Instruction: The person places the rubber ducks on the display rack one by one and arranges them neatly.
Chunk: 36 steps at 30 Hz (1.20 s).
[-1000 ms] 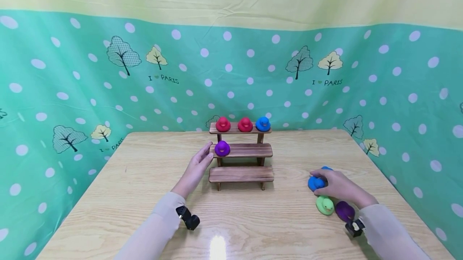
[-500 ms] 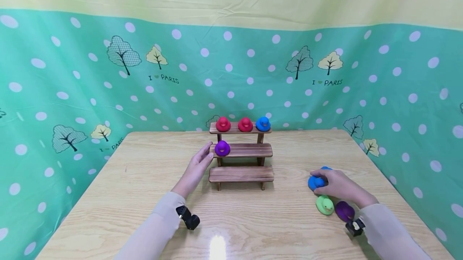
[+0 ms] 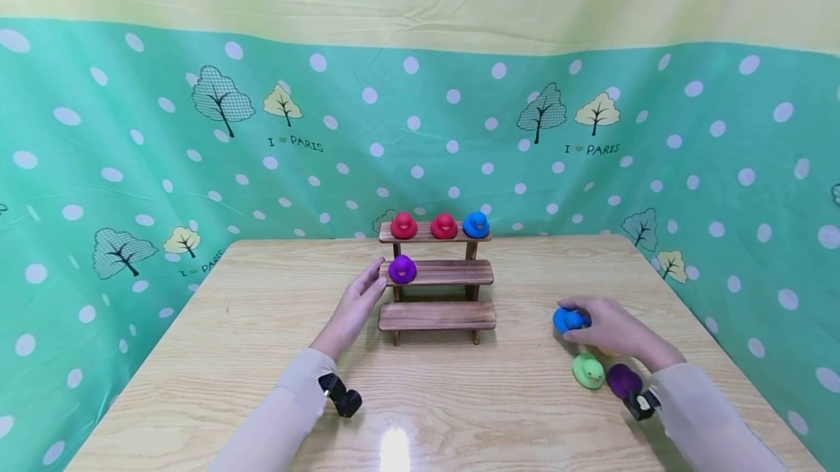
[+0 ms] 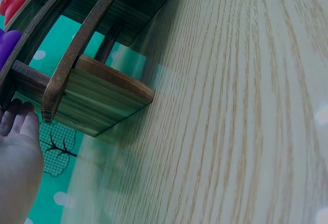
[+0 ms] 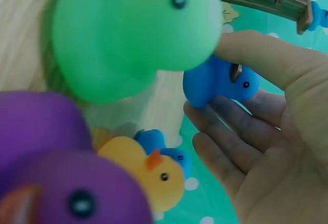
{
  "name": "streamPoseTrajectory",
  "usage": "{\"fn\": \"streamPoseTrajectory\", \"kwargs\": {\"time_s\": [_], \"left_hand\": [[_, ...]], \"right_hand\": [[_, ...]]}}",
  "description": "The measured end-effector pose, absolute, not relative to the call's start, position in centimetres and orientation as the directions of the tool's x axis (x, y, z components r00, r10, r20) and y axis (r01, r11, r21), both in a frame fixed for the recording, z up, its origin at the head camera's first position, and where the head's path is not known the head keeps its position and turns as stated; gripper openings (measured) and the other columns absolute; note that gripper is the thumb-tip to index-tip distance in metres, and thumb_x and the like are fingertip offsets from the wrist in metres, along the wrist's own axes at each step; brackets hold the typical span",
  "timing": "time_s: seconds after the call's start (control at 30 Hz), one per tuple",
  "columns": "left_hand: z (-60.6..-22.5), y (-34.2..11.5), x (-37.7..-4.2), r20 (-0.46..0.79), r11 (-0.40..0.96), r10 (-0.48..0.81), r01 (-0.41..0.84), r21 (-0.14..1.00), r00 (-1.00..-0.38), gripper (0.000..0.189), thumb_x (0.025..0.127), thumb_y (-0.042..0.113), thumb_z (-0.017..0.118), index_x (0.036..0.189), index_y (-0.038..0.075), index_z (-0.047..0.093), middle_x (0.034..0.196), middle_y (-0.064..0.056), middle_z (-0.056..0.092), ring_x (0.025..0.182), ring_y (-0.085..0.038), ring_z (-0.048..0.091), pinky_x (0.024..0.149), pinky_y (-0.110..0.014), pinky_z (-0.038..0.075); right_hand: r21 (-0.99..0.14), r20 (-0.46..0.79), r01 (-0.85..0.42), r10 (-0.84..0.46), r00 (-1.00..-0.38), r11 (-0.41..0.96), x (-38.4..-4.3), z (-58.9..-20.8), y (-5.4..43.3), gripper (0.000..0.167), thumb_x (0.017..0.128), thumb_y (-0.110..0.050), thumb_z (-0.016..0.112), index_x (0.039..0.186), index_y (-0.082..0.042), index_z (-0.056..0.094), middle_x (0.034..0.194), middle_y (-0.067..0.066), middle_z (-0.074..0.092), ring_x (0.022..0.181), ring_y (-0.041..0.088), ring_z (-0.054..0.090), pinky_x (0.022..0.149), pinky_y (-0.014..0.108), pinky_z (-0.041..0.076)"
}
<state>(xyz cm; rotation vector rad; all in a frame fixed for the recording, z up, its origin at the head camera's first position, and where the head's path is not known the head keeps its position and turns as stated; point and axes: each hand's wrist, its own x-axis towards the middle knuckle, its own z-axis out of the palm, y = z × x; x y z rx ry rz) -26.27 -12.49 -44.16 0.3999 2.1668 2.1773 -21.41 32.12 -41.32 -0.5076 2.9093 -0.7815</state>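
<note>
My right hand (image 3: 613,326) pinches a blue rubber duck (image 3: 568,319) between thumb and fingers, right of the shelf. In the right wrist view this blue duck sits between thumb and fingertips, behind a green duck (image 5: 123,34). My left hand (image 3: 354,308) has its fingers extended at the left end of the wooden three-tier shelf (image 3: 453,273), beside a purple duck (image 3: 402,269) on the middle tier. In the left wrist view the fingertips are right at that tier's end. Two red ducks, one at the left (image 3: 403,225), and a blue duck (image 3: 476,225) stand on top.
Below my right hand, a purple duck (image 3: 623,381) lies next to the green one on the wooden table (image 3: 275,268). A yellow duck (image 5: 143,167) and another blue duck (image 5: 151,141) show in the right wrist view. Patterned cloth (image 3: 420,144) hangs behind and at both sides.
My right hand has shifted slightly up and left in the head view, carrying the blue duck with it. A bit of the yellow duck now shows beneath the hand. My left hand stays put.
</note>
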Motion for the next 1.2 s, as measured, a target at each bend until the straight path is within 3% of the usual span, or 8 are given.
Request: {"fn": "streamPoseTrajectory", "kwargs": {"time_s": [0.57,0.83,1.2], "left_hand": [[-44.4,-12.5,-26.4,0.147,-0.033,0.204,0.143,0.989,-0.968,0.057,0.107,0.020,0.050,0.158,0.007,0.028,0.162,-0.018,0.022,0.148,-0.030,0.025,0.118,-0.034,0.032],[-44.3,-12.5,-26.2,0.160,-0.044,0.207,0.154,0.987,-0.965,0.057,0.107,0.019,0.049,0.158,0.006,0.028,0.161,-0.021,0.024,0.148,-0.031,0.024,0.118,-0.034,0.031],[-44.3,-12.5,-26.2,0.165,-0.052,0.208,0.157,0.986,-0.964,0.056,0.107,0.018,0.049,0.158,0.005,0.027,0.162,-0.020,0.022,0.148,-0.031,0.024,0.118,-0.032,0.031]], "right_hand": [[-0.471,0.152,-0.390,-0.362,-0.920,0.791,-21.4,-38.7,30.0,0.056,0.088,-0.019,0.079,0.135,0.003,0.059,0.130,0.023,0.061,0.114,0.043,0.059,0.092,0.059,0.054],[-0.455,0.201,-0.428,-0.378,-0.904,0.781,-21.5,-37.4,28.2,0.055,0.088,-0.024,0.079,0.135,0.000,0.061,0.129,0.019,0.063,0.116,0.038,0.060,0.096,0.061,0.051],[-0.459,0.269,-0.490,-0.409,-0.872,0.741,-22.5,-37.2,25.5,0.053,0.087,-0.016,0.079,0.135,-0.001,0.061,0.132,0.017,0.062,0.118,0.036,0.059,0.099,0.056,0.051]]}}
